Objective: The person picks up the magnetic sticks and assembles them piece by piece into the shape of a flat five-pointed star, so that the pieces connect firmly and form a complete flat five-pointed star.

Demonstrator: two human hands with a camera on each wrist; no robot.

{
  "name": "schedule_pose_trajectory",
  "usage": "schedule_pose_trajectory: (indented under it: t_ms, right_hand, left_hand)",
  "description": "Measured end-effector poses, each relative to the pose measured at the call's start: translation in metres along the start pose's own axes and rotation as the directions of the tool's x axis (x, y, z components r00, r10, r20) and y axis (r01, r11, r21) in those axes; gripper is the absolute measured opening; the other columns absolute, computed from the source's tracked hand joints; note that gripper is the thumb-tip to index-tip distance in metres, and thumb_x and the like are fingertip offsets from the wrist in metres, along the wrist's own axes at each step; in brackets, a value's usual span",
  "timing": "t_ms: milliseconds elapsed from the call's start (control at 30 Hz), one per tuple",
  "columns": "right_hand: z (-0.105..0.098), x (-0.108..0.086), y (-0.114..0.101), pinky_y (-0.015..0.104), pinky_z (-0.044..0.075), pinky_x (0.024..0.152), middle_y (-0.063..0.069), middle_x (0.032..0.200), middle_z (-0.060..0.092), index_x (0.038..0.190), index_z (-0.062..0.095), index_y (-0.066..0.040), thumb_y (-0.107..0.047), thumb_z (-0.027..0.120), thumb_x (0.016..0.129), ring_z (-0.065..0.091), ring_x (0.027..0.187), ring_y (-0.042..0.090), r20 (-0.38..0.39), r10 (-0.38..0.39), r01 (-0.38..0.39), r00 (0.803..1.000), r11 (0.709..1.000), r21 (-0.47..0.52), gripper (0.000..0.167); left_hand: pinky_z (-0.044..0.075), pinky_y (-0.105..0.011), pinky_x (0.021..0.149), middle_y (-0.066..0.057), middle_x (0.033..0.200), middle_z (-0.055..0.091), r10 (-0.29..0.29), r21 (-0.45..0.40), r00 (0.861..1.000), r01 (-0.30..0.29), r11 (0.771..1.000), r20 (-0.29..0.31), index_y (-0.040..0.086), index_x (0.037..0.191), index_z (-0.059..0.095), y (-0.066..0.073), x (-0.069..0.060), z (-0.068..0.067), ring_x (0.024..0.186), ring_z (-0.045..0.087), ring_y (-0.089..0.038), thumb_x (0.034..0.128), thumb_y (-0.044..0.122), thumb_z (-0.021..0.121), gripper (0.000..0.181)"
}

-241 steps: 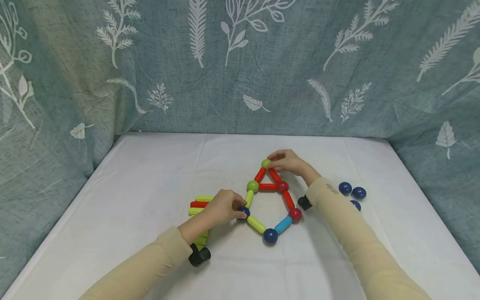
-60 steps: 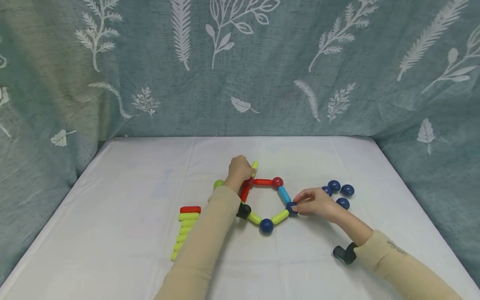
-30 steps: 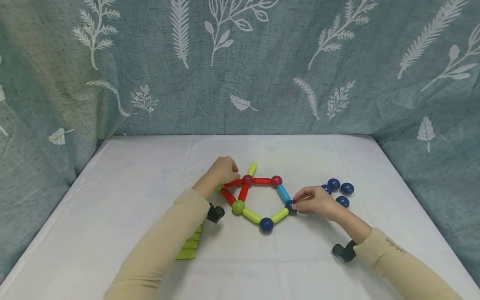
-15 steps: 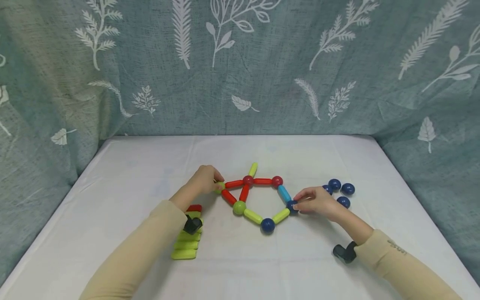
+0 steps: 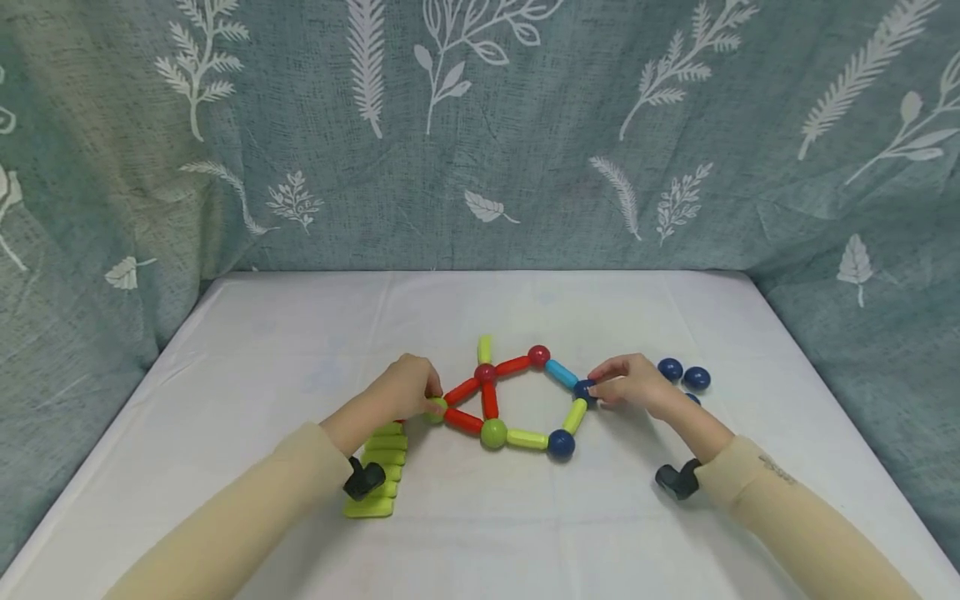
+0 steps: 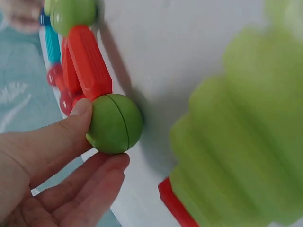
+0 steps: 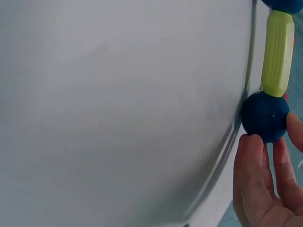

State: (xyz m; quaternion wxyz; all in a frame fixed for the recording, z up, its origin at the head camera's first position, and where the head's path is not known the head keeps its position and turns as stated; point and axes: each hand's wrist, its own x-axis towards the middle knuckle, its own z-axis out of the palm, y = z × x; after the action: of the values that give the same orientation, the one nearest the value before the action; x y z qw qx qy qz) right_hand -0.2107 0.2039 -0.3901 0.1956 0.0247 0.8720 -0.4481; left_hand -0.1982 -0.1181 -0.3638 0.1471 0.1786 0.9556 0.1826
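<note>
Ball-and-stick frame [image 5: 490,400] spans the tabletop [image 5: 285,325] between the two grips. The left grip [image 5: 402,387] is nearly closed, thumb and fingertips pinching the green ball [image 6: 115,124] at one tip; the right grip [image 5: 633,386] pinches the navy ball [image 7: 265,117] at the opposite side, its thumb on one face and fingers on another.

Handling it well probably means moving both grips together at one pace, since a pull or twist from only one could part the joints between them. Low, light pressure on the balls seems wiser than lifting; whether either held ball is off the cloth I cannot tell. The left grip would do best to swing clear of the loose lime sticks [image 5: 385,467] just beside it, and the right grip to mind the loose navy balls [image 5: 697,378] beyond it.

Next to the left grip, three red sticks make a triangle; toward the right grip, it shares one stick with a five-sided ring of red, light blue and lime sticks. Dark red, green and navy balls, all glossy, mark the corners. One lime stick [image 5: 485,350] juts from a dark red ball [image 5: 485,372], pointing away from the person, with no ball at its far end.
</note>
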Motion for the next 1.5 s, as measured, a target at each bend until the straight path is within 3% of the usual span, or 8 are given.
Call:
schedule_pose_trajectory:
  t_ms: [400, 600, 767, 1000, 1167, 1300, 1433, 1500]
  right_hand:
    - [0.002, 0.034, -0.021, 0.026, 0.051, 0.074, 0.015, 0.112, 0.059, 0.113, 0.06, 0.0, -0.005, 0.063, 0.085, 0.059, 0.088, 0.018, -0.034, 0.089, -0.087, 0.995, 0.995, 0.048, 0.029]
    - [0.006, 0.041, -0.027, 0.026, 0.05, 0.075, 0.016, 0.115, 0.057, 0.115, 0.059, 0.0, -0.005, 0.06, 0.086, 0.057, 0.091, 0.019, -0.023, 0.054, -0.053, 0.998, 0.997, 0.05, 0.029]
    - [0.01, 0.046, -0.028, 0.023, 0.049, 0.07, 0.015, 0.115, 0.058, 0.116, 0.059, -0.002, -0.006, 0.059, 0.087, 0.055, 0.083, 0.016, -0.027, 0.025, -0.024, 0.999, 0.999, 0.046, 0.029]
    - [0.011, 0.051, -0.029, 0.022, 0.047, 0.067, 0.015, 0.114, 0.058, 0.117, 0.059, -0.002, -0.006, 0.059, 0.088, 0.053, 0.079, 0.014, -0.027, 0.021, -0.02, 0.999, 0.998, 0.061, 0.029]
    - [0.012, 0.052, -0.028, 0.022, 0.048, 0.067, 0.015, 0.115, 0.058, 0.117, 0.058, -0.001, -0.006, 0.058, 0.089, 0.053, 0.08, 0.014, -0.025, 0.019, -0.017, 1.0, 0.998, 0.067, 0.029]
    - [0.014, 0.051, -0.028, 0.023, 0.048, 0.068, 0.016, 0.116, 0.057, 0.119, 0.057, -0.001, -0.006, 0.057, 0.089, 0.054, 0.081, 0.015, -0.016, 0.027, -0.025, 1.0, 0.996, 0.085, 0.03]
    - [0.014, 0.049, -0.029, 0.024, 0.049, 0.069, 0.016, 0.116, 0.057, 0.119, 0.057, -0.001, -0.006, 0.056, 0.089, 0.055, 0.084, 0.016, -0.012, 0.022, -0.02, 1.0, 0.996, 0.087, 0.03]
    - [0.015, 0.049, -0.028, 0.024, 0.049, 0.07, 0.016, 0.116, 0.057, 0.119, 0.057, -0.002, -0.006, 0.056, 0.09, 0.056, 0.085, 0.017, -0.016, 0.016, -0.015, 1.0, 0.997, 0.081, 0.03]
  left_hand:
    - [0.034, -0.022, 0.049, 0.002, 0.054, 0.048, 0.055, -0.086, 0.997, -0.05, 0.995, 0.052, 0.007, 0.063, 0.063, 0.022, -0.032, 0.02, 0.052, 0.041, -0.011, 0.0705, 0.011, 0.077, 0.016]
    - [0.034, -0.022, 0.049, 0.002, 0.051, 0.046, 0.076, -0.115, 0.996, -0.069, 0.991, 0.053, 0.009, 0.059, 0.059, 0.036, -0.042, 0.029, 0.051, 0.04, -0.011, 0.0697, 0.012, 0.079, 0.023]
    - [0.034, -0.021, 0.047, 0.003, 0.049, 0.045, 0.091, -0.138, 0.995, -0.084, 0.987, 0.049, 0.01, 0.058, 0.057, 0.044, -0.048, 0.037, 0.048, 0.04, -0.01, 0.0695, 0.015, 0.08, 0.026]
    - [0.034, -0.019, 0.044, 0.004, 0.047, 0.044, 0.096, -0.132, 0.995, -0.091, 0.987, 0.033, 0.01, 0.056, 0.056, 0.052, -0.05, 0.039, 0.046, 0.039, -0.007, 0.0688, 0.015, 0.08, 0.028]
    - [0.033, -0.019, 0.044, 0.004, 0.048, 0.044, 0.102, -0.134, 0.994, -0.098, 0.986, 0.024, 0.009, 0.058, 0.058, 0.051, -0.052, 0.039, 0.046, 0.039, -0.007, 0.069, 0.016, 0.08, 0.026]
    - [0.043, -0.023, 0.055, 0.001, 0.065, 0.058, 0.065, -0.121, 0.998, -0.063, 0.991, 0.012, 0.006, 0.075, 0.068, 0.046, -0.055, 0.033, 0.06, 0.051, -0.011, 0.0709, 0.021, 0.079, 0.019]
    - [0.049, -0.034, 0.071, -0.002, 0.089, 0.066, 0.004, -0.053, 0.999, -0.006, 0.999, -0.036, 0.006, 0.095, 0.07, 0.03, -0.056, 0.016, 0.084, 0.058, -0.019, 0.075, 0.023, 0.075, 0.026]
    - [0.049, -0.036, 0.072, -0.004, 0.093, 0.066, -0.016, -0.04, 0.998, 0.013, 0.999, -0.056, 0.005, 0.099, 0.069, 0.017, -0.056, 0.007, 0.086, 0.058, -0.02, 0.0778, 0.02, 0.073, 0.026]
